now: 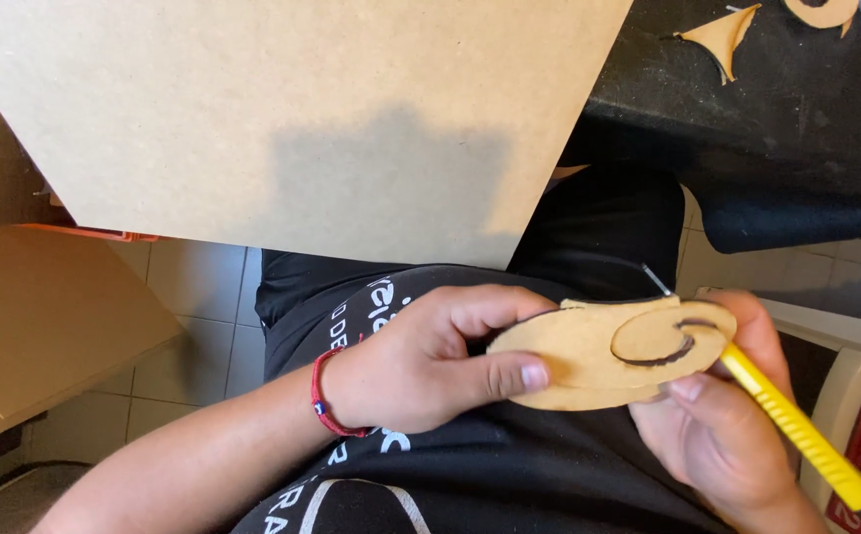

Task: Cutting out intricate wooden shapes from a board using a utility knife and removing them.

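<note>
My left hand [430, 361] grips a flat oval piece of tan board [589, 358] by its left end, thumb on top, held over my lap. A smaller oval is partly cut into the piece, with a dark slit curving round its right side. My right hand [722, 425] holds a yellow utility knife [796, 425] under the piece's right end; a thin metal tip [656, 280] pokes out above the board's far edge. A red cord bracelet [324, 400] circles my left wrist.
A large tan board sheet [302, 119] lies across the top, overhanging my knees. A dark work surface [776, 129] at upper right carries tan offcuts [722, 38]. Another board panel [45, 316] leans at the left over a tiled floor [193, 326]. A white stool edge [846, 366] is at the right.
</note>
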